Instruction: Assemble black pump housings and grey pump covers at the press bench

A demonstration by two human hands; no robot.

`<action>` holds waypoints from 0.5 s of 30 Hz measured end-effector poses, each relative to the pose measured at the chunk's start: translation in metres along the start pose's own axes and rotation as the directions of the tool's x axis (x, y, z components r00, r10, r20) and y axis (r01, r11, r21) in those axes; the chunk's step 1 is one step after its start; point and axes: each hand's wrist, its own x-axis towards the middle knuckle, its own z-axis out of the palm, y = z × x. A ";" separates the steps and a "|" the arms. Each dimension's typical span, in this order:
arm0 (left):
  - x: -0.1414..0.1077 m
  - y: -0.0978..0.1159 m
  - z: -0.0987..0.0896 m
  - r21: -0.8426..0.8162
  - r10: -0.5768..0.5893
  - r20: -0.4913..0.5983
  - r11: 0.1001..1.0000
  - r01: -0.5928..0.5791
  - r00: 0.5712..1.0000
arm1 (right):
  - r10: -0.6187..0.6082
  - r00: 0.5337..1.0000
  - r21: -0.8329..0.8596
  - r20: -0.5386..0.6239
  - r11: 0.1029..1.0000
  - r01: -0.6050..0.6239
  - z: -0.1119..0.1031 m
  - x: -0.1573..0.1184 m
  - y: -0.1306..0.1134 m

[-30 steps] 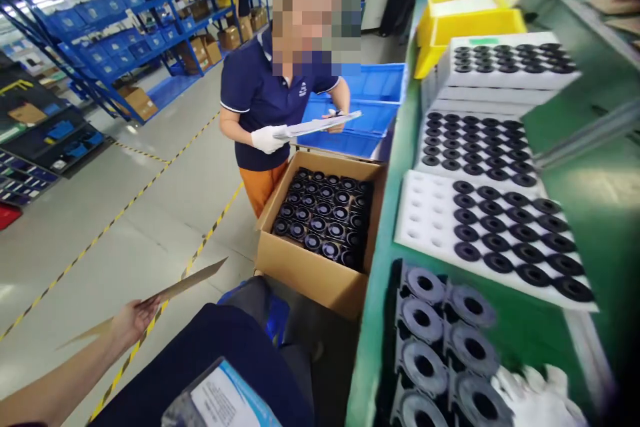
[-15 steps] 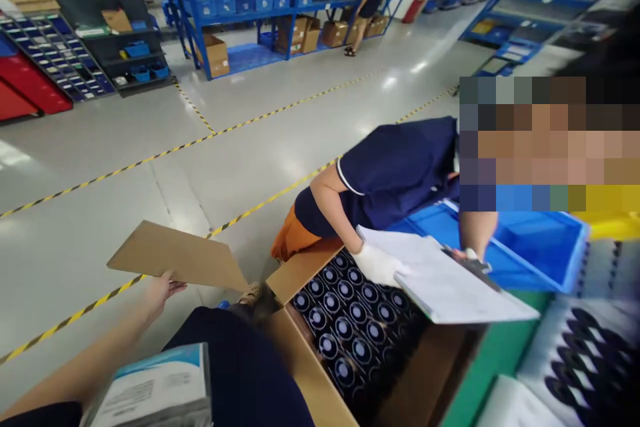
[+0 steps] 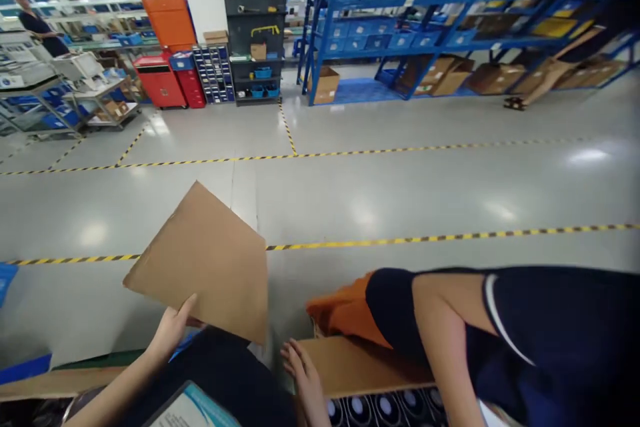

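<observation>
A flat brown cardboard sheet (image 3: 210, 260) is pinched at its lower edge between the thumb and fingers of my left hand (image 3: 175, 328). My right hand (image 3: 305, 377) rests at the corner of an open carton, its fingers spread beside the raised flap (image 3: 360, 367). Inside that carton stand rows of black round parts (image 3: 385, 407) with pale centres, partly cut off by the frame's bottom edge. A badge (image 3: 193, 408) in a clear sleeve hangs at my chest.
A co-worker's bare arm (image 3: 445, 340) reaches down over the carton at the right. Another carton edge (image 3: 60, 383) lies at lower left. Beyond the floor tape (image 3: 400, 240) stand blue shelves (image 3: 375, 90), a red cabinet (image 3: 161, 83) and a person's legs (image 3: 543, 83).
The view has swung left. The sheet now shows more of its broad face, still in my left hand. My right hand has come into view at the carton; the co-worker's papers are mostly out of view.
</observation>
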 end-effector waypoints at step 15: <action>0.231 0.169 -0.067 -0.461 0.071 -0.139 0.878 -0.128 0.988 | 0.069 0.968 -0.171 0.241 0.985 -0.028 0.315 0.265 -0.230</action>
